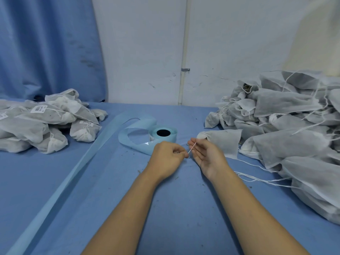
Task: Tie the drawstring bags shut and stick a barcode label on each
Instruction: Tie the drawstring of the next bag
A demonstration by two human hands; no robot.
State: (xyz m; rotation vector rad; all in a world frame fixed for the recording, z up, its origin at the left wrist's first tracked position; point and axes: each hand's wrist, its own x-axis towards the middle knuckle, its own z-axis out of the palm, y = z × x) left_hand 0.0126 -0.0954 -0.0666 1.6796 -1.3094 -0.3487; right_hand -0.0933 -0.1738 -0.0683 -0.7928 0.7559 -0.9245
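Head view: your left hand (pixel 168 157) pinches drawstring (pixel 191 148); right hand (pixel 206 155) palm-up, string at fingers, hold cannot tell. Barcode label (pixel 38 109) on tied bags (pixel 27 126), print unreadable. Label roll (pixel 162 134) beyond hands.
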